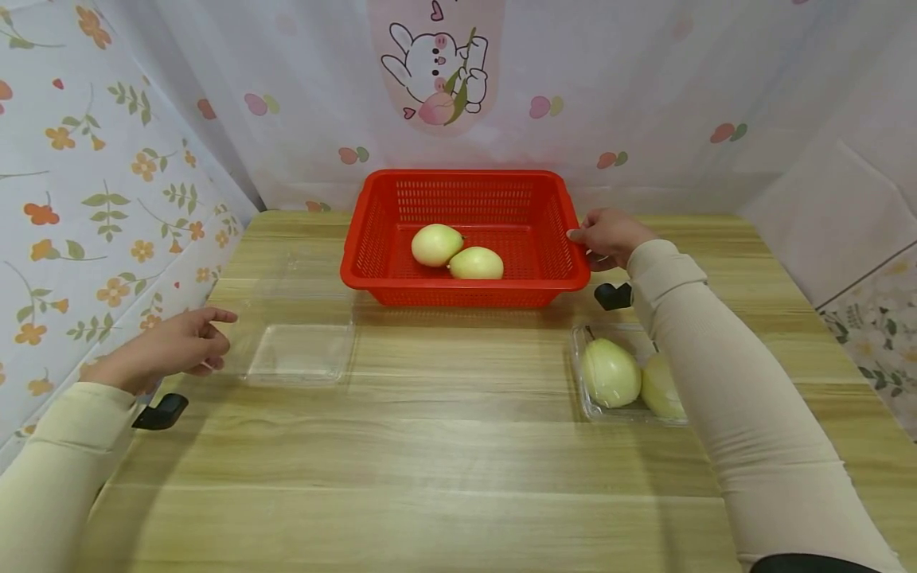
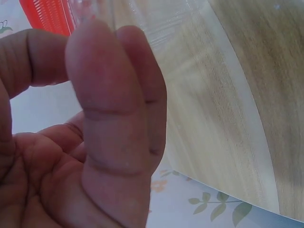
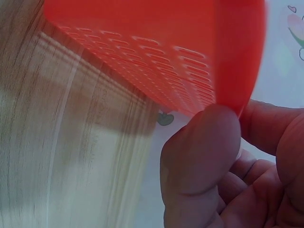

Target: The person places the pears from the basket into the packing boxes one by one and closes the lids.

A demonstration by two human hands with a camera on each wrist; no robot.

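Note:
My right hand (image 1: 612, 237) pinches the right-hand rim of a red plastic basket (image 1: 466, 294), thumb on one side and fingers on the other in the right wrist view. Two pale yellow-green pears (image 1: 437, 245) lie side by side in the basket. At the left, my left hand (image 1: 175, 342) hovers by the left edge of a clear plastic box (image 1: 301, 350) with its lid raised behind it. That hand's fingers are loosely bent with nothing between them; in the left wrist view its fingertips overlap the clear plastic.
A second clear plastic box (image 1: 589, 407) holding two more pears (image 1: 610, 374) stands on the right, partly behind my right forearm. Everything rests on a wood-grain table (image 1: 444, 477). A printed curtain (image 1: 301, 143) hangs behind the basket, and flowered cloth (image 1: 107, 199) borders the left side.

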